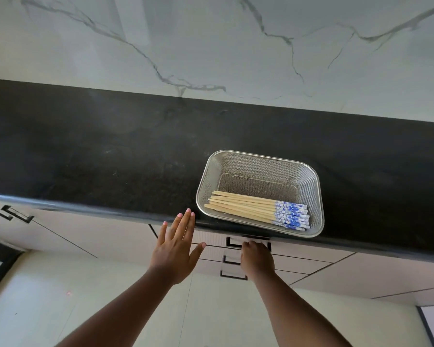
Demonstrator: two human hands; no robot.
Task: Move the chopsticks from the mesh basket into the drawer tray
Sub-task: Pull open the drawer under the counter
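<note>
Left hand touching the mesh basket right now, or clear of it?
Apart. In the head view the left hand is open with fingers spread, and a strip of black countertop shows between its fingertips and the mesh basket rim.

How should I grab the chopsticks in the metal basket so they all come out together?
Pinch the chopsticks around the plain wooden middle, reaching down from above. They lie flat and side by side along the near wall of the mesh basket, so the open top is probably the easiest way in.
</note>
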